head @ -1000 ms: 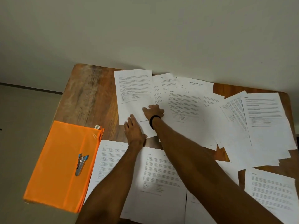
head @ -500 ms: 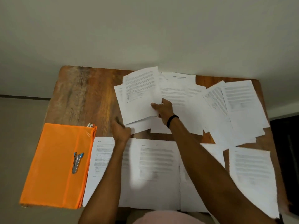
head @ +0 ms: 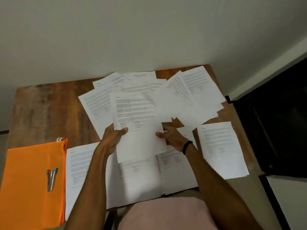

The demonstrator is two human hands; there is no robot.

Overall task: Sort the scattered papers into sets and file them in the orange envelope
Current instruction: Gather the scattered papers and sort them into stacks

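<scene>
one sheet lifted for sorting, the envelope not yet used

the step in hand is, i judge, the sorting. one printed sheet (head: 137,113) is held up above the table (head: 46,110), to the right of the orange envelope (head: 29,180) and somewhat farther from the person than it. the left hand (head: 114,136) grasps the sheet's left edge, with the thumb on top and the fingers underneath. the right hand (head: 172,138) pinches the right edge with the thumb on the paper; how its other fingers lie i cannot tell.

the envelope lies flat at the near left corner of the table, with a small metal and blue tool (head: 52,179) on top of it. just right of the envelope is a row of sheets (head: 79,171) laid side by side, probably the start of sets. beyond this row, well apart from the envelope, a loose heap of papers (head: 191,97) overlaps, unsorted. nothing seems filed, so the task looks early.

the next move calls for reading the heading of the held sheet and laying it squarely on the matching pile, without dragging its neighbours.
</scene>
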